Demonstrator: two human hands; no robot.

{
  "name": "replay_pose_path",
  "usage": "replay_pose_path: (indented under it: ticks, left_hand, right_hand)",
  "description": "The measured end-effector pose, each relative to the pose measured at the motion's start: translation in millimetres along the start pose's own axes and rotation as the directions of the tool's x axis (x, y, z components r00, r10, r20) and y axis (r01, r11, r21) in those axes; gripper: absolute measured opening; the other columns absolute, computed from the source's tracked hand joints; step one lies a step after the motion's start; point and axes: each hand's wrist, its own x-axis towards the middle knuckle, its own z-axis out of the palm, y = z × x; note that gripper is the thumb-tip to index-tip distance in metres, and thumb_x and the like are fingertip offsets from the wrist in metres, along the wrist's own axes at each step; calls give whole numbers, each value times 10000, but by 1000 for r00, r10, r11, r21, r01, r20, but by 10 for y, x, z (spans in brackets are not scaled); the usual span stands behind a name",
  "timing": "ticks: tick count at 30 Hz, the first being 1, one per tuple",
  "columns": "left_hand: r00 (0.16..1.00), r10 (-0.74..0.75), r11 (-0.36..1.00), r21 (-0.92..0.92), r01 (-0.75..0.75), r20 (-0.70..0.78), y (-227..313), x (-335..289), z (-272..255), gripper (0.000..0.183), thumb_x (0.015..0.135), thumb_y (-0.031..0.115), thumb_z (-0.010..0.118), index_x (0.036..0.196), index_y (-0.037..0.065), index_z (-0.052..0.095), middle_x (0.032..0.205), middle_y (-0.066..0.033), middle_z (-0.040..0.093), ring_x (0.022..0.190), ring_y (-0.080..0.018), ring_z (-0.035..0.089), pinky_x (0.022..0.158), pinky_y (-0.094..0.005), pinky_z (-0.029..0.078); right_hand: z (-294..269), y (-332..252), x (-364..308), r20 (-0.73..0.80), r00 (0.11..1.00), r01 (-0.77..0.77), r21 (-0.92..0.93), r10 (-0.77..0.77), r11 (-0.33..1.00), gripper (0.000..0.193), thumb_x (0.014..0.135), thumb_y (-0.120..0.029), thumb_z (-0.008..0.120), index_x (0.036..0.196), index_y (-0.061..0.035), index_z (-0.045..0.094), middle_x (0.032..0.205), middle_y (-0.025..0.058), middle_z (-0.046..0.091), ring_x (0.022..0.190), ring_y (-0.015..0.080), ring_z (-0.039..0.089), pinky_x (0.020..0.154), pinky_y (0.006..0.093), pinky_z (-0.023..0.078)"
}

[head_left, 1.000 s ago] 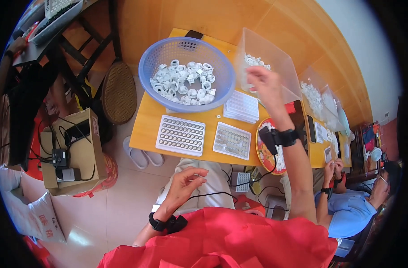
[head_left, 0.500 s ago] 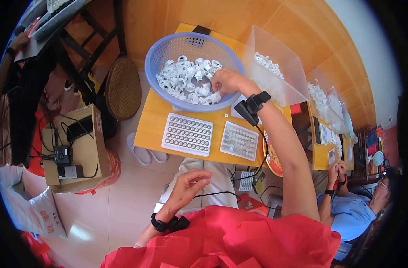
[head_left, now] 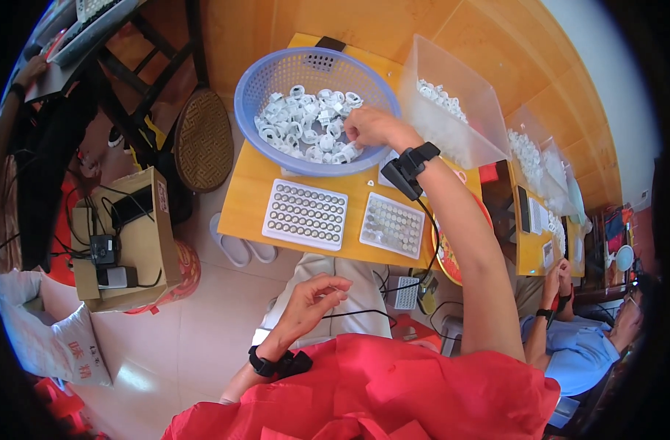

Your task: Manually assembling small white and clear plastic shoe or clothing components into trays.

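Observation:
My right hand [head_left: 379, 127] reaches into a blue-violet plastic basket [head_left: 245, 110], at its right side. Its fingers are closed among small white ring-shaped plastic parts [head_left: 295, 117]; what they hold is hidden. Over my lap hovers my left hand [head_left: 309, 302], fingers loosely curved and thumb a little apart, with nothing visible in it. On the yellow table between my hands lies a white tray [head_left: 306, 213] with rows of round metallic pieces. Beside it is a second tray [head_left: 391, 226] of paler round pieces. A small white bit [head_left: 370, 183] lies near the basket.
A translucent bin [head_left: 459, 103] of white parts stands right of the basket. A cardboard box [head_left: 130, 242] with cables and black devices stands at left, near a round woven stool seat [head_left: 203, 139]. A cable hangs from my right wrist. Another person in blue [head_left: 577, 348] works at right.
My right hand has shifted slightly left and up within the basket. The left hand has hardly moved. The whole view has tilted a little.

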Motion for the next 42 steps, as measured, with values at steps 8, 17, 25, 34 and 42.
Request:
replay_pose_path:
  ticks: [8,17,25,34,42]
  left_hand:
    - [1000,-29,999,-20,29,-11,-7,0,-10,216,857,87,562,1053,7,606,976,-46,589,865,-126,589,755,-250,463]
    - [998,21,998,-59,-25,-55,110,-60,39,202,868,71,555,1052,0,598,977,-63,611,855,-139,603,739,-258,486]
    - [904,269,927,-164,-336,-332,345,-97,217,294,851,49,568,1137,-10,538,1075,-120,567,955,-202,580,832,-325,486]
    - [948,294,952,-50,-302,-124,165,-20,279,368,805,11,605,1168,18,544,1229,-113,512,1058,-191,529,909,-332,435]
    - [979,170,974,-131,-185,-114,56,73,343,279,830,34,584,1105,-4,558,1098,-127,594,987,-173,571,875,-310,449]
  right_hand:
    - [-104,89,-39,-175,982,-31,204,67,978,54,704,-45,625,732,0,619,675,78,617,636,190,593,583,322,466]
    - [-399,-381,-615,-191,961,8,743,200,669,95,801,-99,600,821,-6,593,691,48,610,629,102,582,592,230,473]
    - [393,-1269,-1655,-8,962,100,941,272,-324,156,824,-77,574,953,12,568,811,117,639,704,174,640,650,276,532]
    - [1293,-1839,-2156,186,930,137,623,317,-770,145,863,-108,530,967,-15,568,857,71,637,729,149,632,666,268,536]
    - [1385,-1894,-2285,235,886,183,615,399,-767,142,864,-128,548,939,-12,582,818,57,633,704,119,618,634,253,522]
